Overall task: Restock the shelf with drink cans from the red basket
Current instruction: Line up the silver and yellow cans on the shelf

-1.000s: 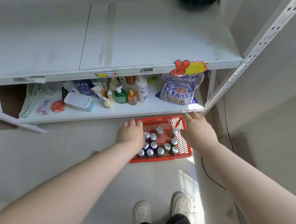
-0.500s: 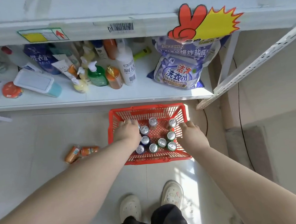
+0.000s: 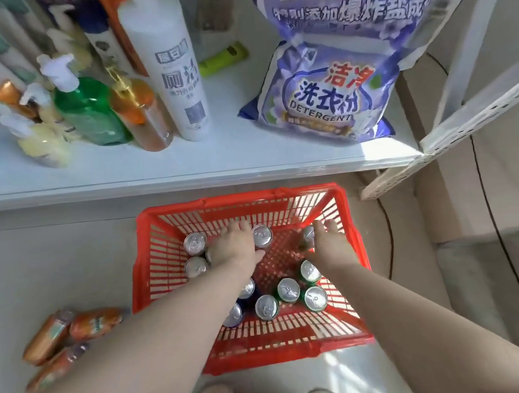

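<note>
Both hands moved from the basket's rim down inside it since the earlier frame; camera view dropped closer too.

Head view: red basket point(image 3: 169, 260) is slatted plastic lattice, sits on pale floor at 6 o'clock of the white shelf point(image 3: 185, 175). Cans point(image 3: 266, 306) stand upright inside, round silver pull-tab tops, green or blue bodies; labels unreadable. Left hand point(image 3: 233, 245) is palm-down over the far-left can cluster, fingers curled; can't tell if it grips one. Right hand point(image 3: 328, 242) is at a can by the far-right wall, fingers spread partway round it; grip not confirmed.

On the shelf: glossy purple bag point(image 3: 321, 93) printed "DETERGENT", bag behind reads "BATH FIZZER". White cylinder bottle point(image 3: 172, 77), green pump bottle point(image 3: 89, 111), orange bottle point(image 3: 144, 118). Shrink-wrapped orange bottles point(image 3: 71, 337) lie on the floor at 9 o'clock of the basket.
</note>
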